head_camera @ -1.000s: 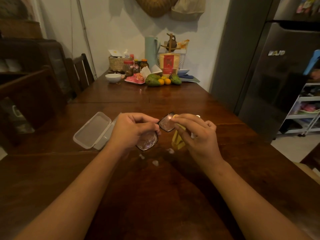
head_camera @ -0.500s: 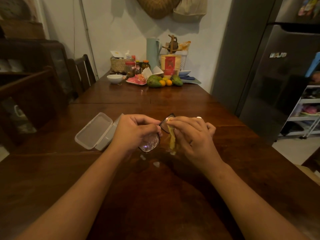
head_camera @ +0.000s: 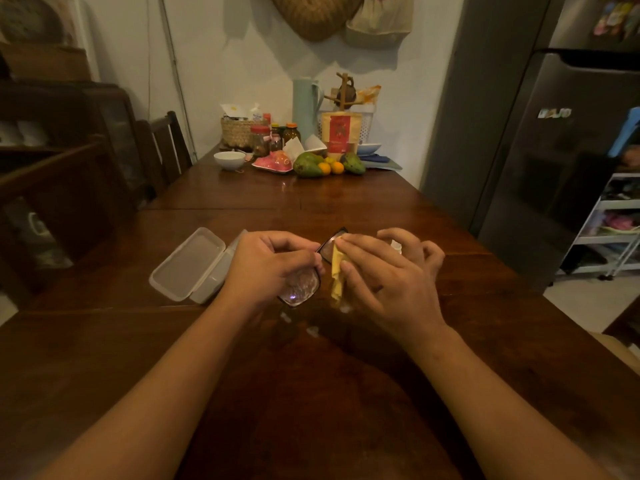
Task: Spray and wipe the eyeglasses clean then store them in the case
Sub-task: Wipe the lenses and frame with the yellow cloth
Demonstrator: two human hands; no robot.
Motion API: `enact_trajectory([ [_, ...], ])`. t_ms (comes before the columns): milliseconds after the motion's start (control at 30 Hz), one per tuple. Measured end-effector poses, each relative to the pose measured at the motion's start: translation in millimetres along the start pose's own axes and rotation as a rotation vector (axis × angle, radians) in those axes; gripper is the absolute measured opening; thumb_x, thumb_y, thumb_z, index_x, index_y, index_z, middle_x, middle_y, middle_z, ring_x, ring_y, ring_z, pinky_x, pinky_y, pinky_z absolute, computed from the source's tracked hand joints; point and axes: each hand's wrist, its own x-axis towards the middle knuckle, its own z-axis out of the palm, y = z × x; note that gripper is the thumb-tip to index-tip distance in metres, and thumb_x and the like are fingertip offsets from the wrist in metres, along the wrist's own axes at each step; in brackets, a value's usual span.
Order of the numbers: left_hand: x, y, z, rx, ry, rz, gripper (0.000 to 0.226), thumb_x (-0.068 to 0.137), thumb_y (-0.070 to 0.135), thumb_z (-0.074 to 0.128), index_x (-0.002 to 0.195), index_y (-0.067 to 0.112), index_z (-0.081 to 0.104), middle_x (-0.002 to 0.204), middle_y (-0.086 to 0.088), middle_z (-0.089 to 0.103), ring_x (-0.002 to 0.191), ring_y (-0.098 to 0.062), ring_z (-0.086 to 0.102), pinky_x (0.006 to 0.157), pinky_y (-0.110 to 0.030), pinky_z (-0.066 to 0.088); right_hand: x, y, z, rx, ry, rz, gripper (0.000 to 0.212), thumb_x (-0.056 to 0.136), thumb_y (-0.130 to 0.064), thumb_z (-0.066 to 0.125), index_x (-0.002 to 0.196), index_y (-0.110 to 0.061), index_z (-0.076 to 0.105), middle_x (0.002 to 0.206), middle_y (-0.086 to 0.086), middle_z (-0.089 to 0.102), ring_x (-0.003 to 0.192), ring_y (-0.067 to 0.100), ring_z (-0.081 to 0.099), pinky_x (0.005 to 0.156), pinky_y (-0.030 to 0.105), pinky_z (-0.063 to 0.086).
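Note:
My left hand [head_camera: 273,263] grips the dark-framed eyeglasses [head_camera: 300,289] above the wooden table [head_camera: 311,393]; one lens shows below my fingers. My right hand [head_camera: 384,275] pinches a yellow cleaning cloth [head_camera: 336,271] against the other lens [head_camera: 329,245], thumb and forefinger closed on it, the other fingers spread. The translucent eyeglass case [head_camera: 192,265] lies open on the table just left of my left hand. A small white spray bottle [head_camera: 396,247] is mostly hidden behind my right hand.
Small wet spots [head_camera: 311,330] lie on the table below the glasses. At the far end stand a white bowl [head_camera: 229,159], jars, a basket, a thermos and fruit [head_camera: 308,165]. A chair [head_camera: 162,147] is at the left, a fridge [head_camera: 561,161] at the right.
My right hand has slid the yellow cloth over the far lens, and its outer fingers have spread apart. My left hand keeps its grip on the frame in the same place.

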Motion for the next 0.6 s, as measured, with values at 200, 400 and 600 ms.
enact_trajectory([
  [200,-1,1,3,0.012,0.022,0.011,0.011,0.075,-0.012,0.069,0.08,-0.003,0.072,0.061,-0.005,0.072,0.059,-0.011,0.066,0.062,-0.022,0.055,1,-11,6,0.02,-0.056,-0.02,0.044,0.101,-0.046,0.041,0.143,-0.036,0.05,0.142,-0.013,0.051,0.125,0.018,0.038,0.091,0.038,0.02],
  [400,-1,0,2,-0.021,0.011,0.004,0.008,0.076,-0.015,0.067,0.083,-0.012,0.069,0.063,-0.016,0.069,0.06,-0.025,0.067,0.064,-0.032,0.057,0,0,5,0.08,0.089,-0.056,0.031,0.096,-0.034,0.056,0.126,-0.034,0.065,0.128,-0.015,0.065,0.118,0.019,0.048,0.085,0.047,0.032],
  [600,-2,1,2,-0.008,0.0,0.011,0.009,0.077,-0.015,0.067,0.084,-0.012,0.069,0.062,-0.012,0.07,0.058,-0.017,0.067,0.06,-0.024,0.057,-1,0,6,0.106,0.081,-0.092,0.034,0.092,-0.035,0.062,0.124,-0.032,0.068,0.129,-0.016,0.064,0.118,0.019,0.046,0.086,0.044,0.033],
])
